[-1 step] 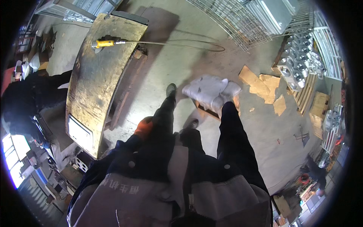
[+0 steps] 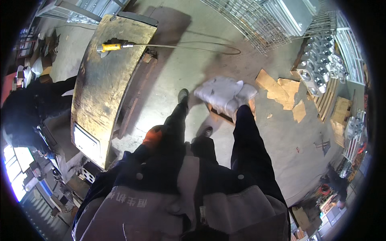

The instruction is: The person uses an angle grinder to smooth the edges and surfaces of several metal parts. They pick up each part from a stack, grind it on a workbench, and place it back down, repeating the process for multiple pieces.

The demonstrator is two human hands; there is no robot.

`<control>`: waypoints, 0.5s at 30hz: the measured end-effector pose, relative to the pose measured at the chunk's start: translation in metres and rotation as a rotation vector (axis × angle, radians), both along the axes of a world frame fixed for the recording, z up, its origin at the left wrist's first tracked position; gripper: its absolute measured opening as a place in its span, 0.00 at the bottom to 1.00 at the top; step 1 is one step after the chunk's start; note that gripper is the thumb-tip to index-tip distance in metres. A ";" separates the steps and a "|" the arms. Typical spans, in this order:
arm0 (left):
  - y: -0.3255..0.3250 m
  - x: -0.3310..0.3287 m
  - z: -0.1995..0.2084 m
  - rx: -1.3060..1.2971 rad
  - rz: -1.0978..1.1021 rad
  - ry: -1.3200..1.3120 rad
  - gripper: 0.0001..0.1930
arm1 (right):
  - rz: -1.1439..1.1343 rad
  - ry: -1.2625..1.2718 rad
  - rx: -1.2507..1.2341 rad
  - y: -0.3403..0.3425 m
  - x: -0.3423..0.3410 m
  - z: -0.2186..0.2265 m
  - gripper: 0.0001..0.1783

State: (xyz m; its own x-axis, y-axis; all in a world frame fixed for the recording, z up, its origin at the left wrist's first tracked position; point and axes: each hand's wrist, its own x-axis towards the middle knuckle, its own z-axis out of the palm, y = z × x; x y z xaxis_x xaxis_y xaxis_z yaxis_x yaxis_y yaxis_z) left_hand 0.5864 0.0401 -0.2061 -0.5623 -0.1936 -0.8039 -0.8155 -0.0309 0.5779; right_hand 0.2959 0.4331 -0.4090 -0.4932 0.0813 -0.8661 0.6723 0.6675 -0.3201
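My left hand (image 2: 152, 136), in an orange glove, rests by my left thigh; its fingers are hidden against the dark clothing. My right sleeve (image 2: 250, 140) reaches forward to a low wooden stool (image 2: 219, 114) topped with a grey padded cover (image 2: 217, 92). The sleeve ends at the near right edge of the pad, and the fingers there cannot be told from the grey cloth. To my left stands a worn workbench (image 2: 100, 76) with a yellow air tool (image 2: 110, 47) lying on it, its hose (image 2: 181, 46) hanging out over the floor.
Flattened cardboard (image 2: 277, 90) lies right of the stool. Beyond it, a pallet (image 2: 323, 102) stands by shiny metal castings (image 2: 321, 60). A wire cage (image 2: 257, 24) is at the far right. Another person (image 2: 28, 108) in dark clothes leans by the bench's left side. A white panel (image 2: 85, 140) sits on the bench's near end.
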 end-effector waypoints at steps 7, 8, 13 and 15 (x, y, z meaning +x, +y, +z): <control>-0.029 -0.002 -0.005 0.029 0.010 0.002 0.13 | -0.971 0.152 -0.462 -0.073 0.008 -0.054 0.31; -0.030 -0.003 -0.006 -0.018 -0.075 0.038 0.12 | -1.079 0.148 -0.491 -0.078 0.031 -0.062 0.30; -0.024 -0.010 -0.003 -0.120 -0.289 0.055 0.14 | -0.856 -0.475 -0.390 -0.072 0.117 -0.087 0.15; -0.017 -0.006 -0.008 0.047 -0.064 -0.032 0.15 | -0.640 -0.432 -0.336 -0.054 0.118 -0.081 0.15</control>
State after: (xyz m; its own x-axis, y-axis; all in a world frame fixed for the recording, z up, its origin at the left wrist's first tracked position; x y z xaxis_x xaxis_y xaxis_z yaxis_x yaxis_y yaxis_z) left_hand 0.5801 0.0227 -0.2138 -0.5458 -0.1195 -0.8294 -0.8350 -0.0051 0.5502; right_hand 0.4143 0.3791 -0.4898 -0.0589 -0.0632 -0.9963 0.9976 0.0314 -0.0610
